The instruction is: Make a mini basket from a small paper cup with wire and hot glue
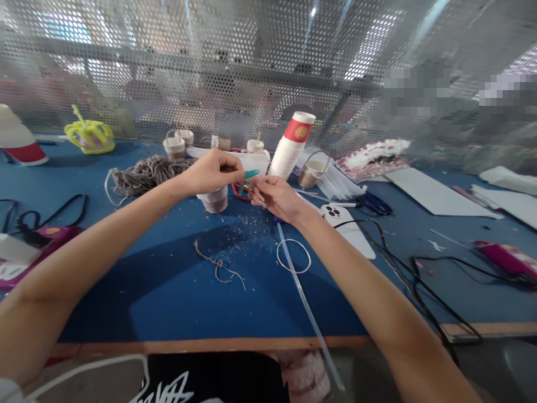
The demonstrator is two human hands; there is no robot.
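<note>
Bending inward over a blue table (159,302), the left hand (218,169) has its thumb and fingertips drawn together beside a teal tip (251,173) too small to name. The right hand (274,196) curls in close to it, fingers bunched; what either grips, I can't tell from where I stand. A wrapped paper cup (215,200) stands upright just below the left hand, with grey yarn (146,174) heaped to its left. Behind the right hand leans a stack of paper cups (286,157). Toward the front lie a knotted cord scrap (218,262), a white loop (310,260) and a clear glue stick (310,305) that passes over the table's edge.
</note>
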